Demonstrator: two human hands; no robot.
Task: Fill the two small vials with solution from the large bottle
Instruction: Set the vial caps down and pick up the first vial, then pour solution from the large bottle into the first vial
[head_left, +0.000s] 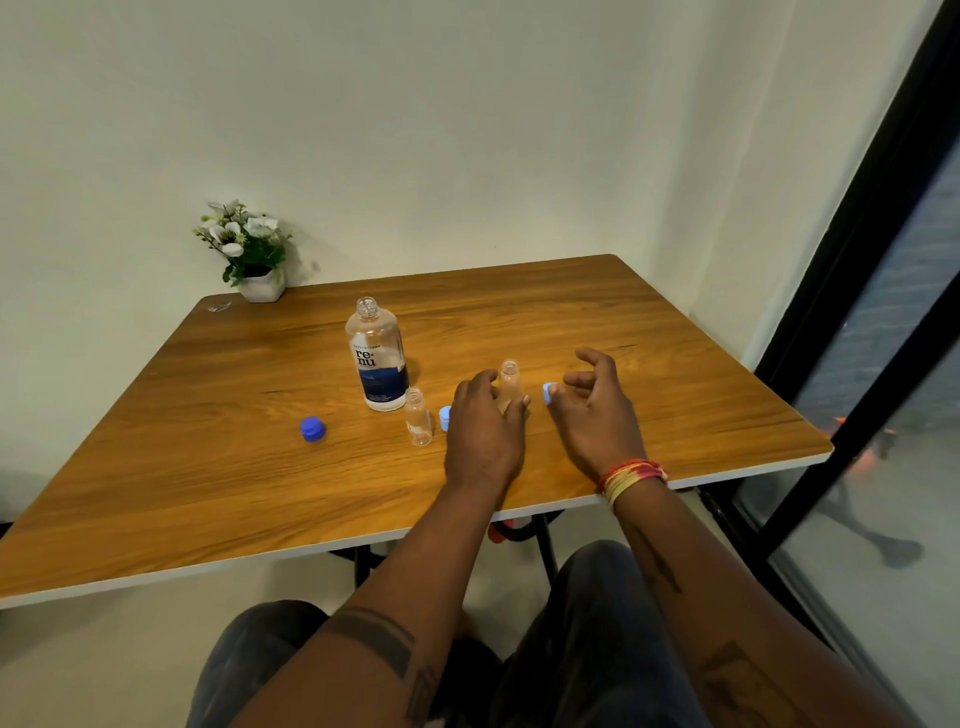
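- Left hand (483, 426) is wrapped around the lower part of a small clear vial (509, 382), thumb on one side and fingers on the other; the vial stands upright on the worktop (208, 467) with its mouth uncapped.
- Right hand (592, 410) is just to the right of that vial, not touching it; thumb and a fingertip pinch a small light-blue cap (549, 393), the other fingers loosely curled above.
- Right wrist carries a bundle of red and yellow threads (631, 475).
- Second small vial (418, 415) stands upright and uncapped, just left of the left hand, free of any grip.
- Another light-blue cap (444, 418) sits on the worktop between the second vial and the left hand, partly hidden by the knuckles.
- Large bottle (376, 356) stands upright behind the second vial, mouth open, label facing the camera, dark blue band on its lower part. Liquid level cannot be read.
- Dark blue cap (312, 429) lies on the wood well to the left of the vials.
- Potted white flowers (248, 249) sit at the far left corner, against the wall.
- Contents of either vial: cannot tell.
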